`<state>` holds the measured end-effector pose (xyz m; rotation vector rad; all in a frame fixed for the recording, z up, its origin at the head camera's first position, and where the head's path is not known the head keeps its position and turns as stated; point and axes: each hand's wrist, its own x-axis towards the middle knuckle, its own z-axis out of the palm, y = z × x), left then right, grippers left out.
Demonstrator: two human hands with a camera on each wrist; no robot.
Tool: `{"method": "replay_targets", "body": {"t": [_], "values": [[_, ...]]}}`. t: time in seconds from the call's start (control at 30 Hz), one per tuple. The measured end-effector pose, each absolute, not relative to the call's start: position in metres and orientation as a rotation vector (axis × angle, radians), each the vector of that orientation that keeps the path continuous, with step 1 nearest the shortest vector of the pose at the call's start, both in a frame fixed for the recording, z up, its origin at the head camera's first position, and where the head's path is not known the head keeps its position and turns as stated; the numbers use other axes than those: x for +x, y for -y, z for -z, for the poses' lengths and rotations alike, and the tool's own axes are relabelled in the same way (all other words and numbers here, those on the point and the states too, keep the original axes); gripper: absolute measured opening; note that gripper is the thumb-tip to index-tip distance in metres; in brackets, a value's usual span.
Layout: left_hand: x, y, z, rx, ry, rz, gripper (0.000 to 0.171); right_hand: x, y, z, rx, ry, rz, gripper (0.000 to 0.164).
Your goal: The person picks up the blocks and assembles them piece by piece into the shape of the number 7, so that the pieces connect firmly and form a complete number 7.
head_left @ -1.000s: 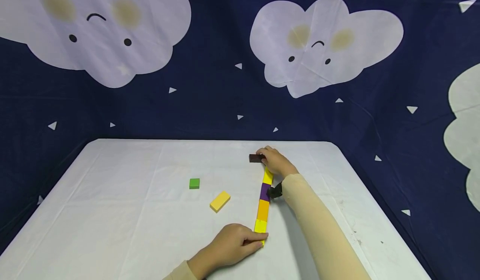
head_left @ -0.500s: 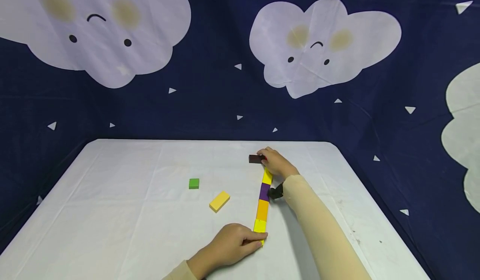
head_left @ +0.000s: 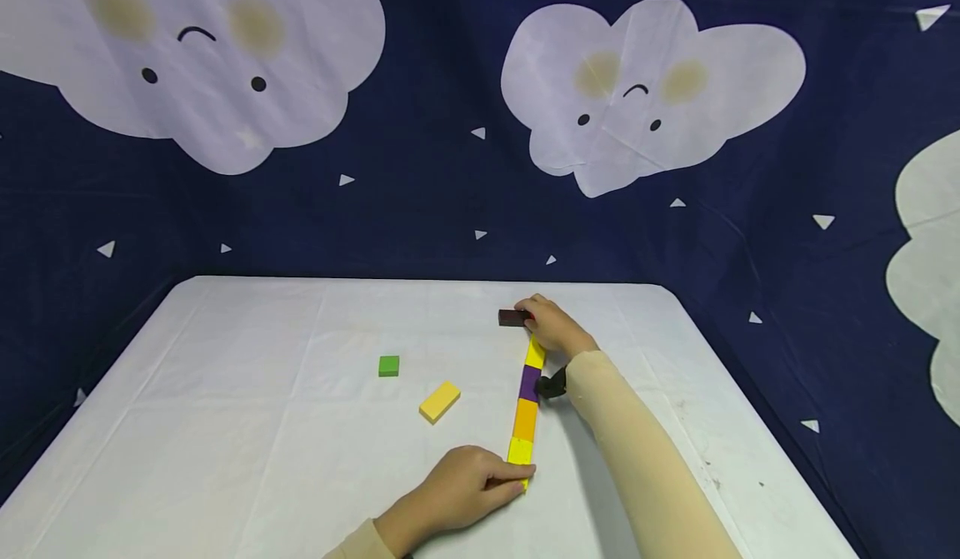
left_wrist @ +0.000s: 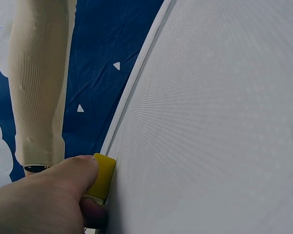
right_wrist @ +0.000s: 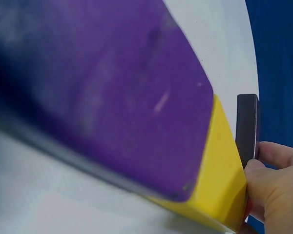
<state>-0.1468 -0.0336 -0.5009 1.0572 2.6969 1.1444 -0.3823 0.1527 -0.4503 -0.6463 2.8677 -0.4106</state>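
Observation:
A straight row of blocks runs away from me on the white table. From near to far it shows a yellow block (head_left: 520, 451), an orange block (head_left: 525, 420), a purple block (head_left: 528, 383) and another yellow block (head_left: 535, 353). My left hand (head_left: 468, 488) pinches the near yellow block between thumb and finger; the left wrist view has that yellow block (left_wrist: 105, 174) partly covered by the hand. At the far end, my right hand (head_left: 555, 326) grips a dark brown block (head_left: 512, 318) lying crosswise. In the right wrist view, the dark block (right_wrist: 246, 122) sits by the far yellow block (right_wrist: 222, 180); a sliver of red shows under the fingers.
A green block (head_left: 388, 366) and a pale yellow block (head_left: 439, 402) lie apart, left of the row. The white table (head_left: 225, 442) ends at a dark blue cloth (head_left: 420, 209) printed with clouds. A black wrist camera (head_left: 552, 382) hangs close beside the purple block.

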Motion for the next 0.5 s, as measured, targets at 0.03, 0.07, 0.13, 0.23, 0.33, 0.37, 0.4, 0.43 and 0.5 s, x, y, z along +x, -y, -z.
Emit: {"method": "replay_targets", "body": {"t": [0.03,0.07,0.13,0.23,0.33,0.37,0.4,0.43,0.5], "values": [[-0.1468,0.0336,0.5007,1.057,-2.697,-1.144,0.026,-0.3825,-0.1528,0.4507,-0.640,-2.868,0.415,0.040],[-0.1467,0.0336,0.5006,1.057,-2.697,-1.143,0.026,-0.3827,-0.1531,0.4511,-0.637,-2.868,0.418,0.040],[-0.1467,0.0337,0.5006,1.059,-2.700,-1.139,0.026,-0.3831,-0.1534,0.4516,-0.617,-2.867,0.429,0.040],[-0.1470,0.0337,0.5007,1.060,-2.704,-1.136,0.026,-0.3832,-0.1543,0.4517,-0.614,-2.871,0.440,0.041],[-0.1473,0.0336,0.5011,1.061,-2.704,-1.134,0.026,-0.3827,-0.1545,0.4509,-0.605,-2.868,0.446,0.041],[-0.1474,0.0336,0.5013,1.062,-2.705,-1.132,0.026,-0.3825,-0.1546,0.4507,-0.609,-2.869,0.446,0.041],[-0.1475,0.0336,0.5014,1.063,-2.707,-1.129,0.027,-0.3824,-0.1545,0.4505,-0.608,-2.868,0.446,0.041],[-0.1475,0.0337,0.5015,1.064,-2.709,-1.126,0.027,-0.3821,-0.1543,0.4502,-0.609,-2.868,0.444,0.041],[-0.1474,0.0339,0.5016,1.062,-2.711,-1.124,0.027,-0.3818,-0.1538,0.4501,-0.611,-2.867,0.441,0.040]]}}
